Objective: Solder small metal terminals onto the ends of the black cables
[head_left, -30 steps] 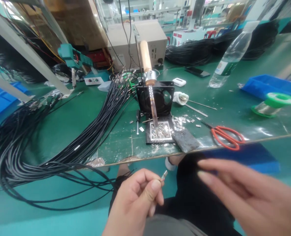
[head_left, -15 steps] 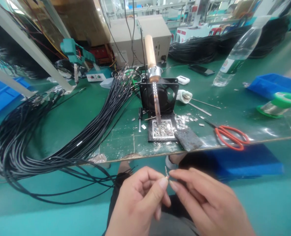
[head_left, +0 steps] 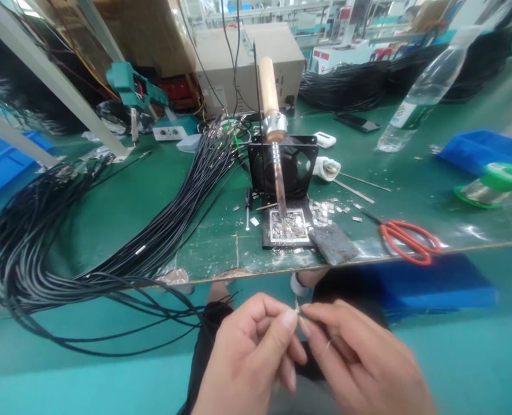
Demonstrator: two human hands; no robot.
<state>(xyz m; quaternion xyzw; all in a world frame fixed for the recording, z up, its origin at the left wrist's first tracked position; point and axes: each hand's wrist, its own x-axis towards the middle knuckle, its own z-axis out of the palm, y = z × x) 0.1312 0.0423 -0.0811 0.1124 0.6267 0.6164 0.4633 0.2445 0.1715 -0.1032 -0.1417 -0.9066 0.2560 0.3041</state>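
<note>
Green bench [head_left: 411, 190], scissors [head_left: 384, 229], fan [head_left: 294, 173] beyond right grip [head_left: 359, 351]

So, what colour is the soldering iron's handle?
The handle is light tan, like bare wood; the head view shows it best.

Bench [head_left: 208, 266] runs across mid-frame. Left: cable bundle [head_left: 121, 271], loops over the front edge, ends at centre-left. Centre: instrument box [head_left: 225, 75] at the back, fan [head_left: 292, 170] before it, shallow tray [head_left: 290, 240] in front; soldering iron [head_left: 268, 86] slants down, tip at tray. Screwdriver [head_left: 247, 204] left of tray, pad [head_left: 333, 245] at its right. Farther right: scissors [head_left: 411, 242], then solder spool [head_left: 484, 190]. Upper right: bottle [head_left: 424, 95]. Lower centre, before bench: left grip [head_left: 251, 346], right grip [head_left: 355, 346], small part [head_left: 298, 311] between.
</note>
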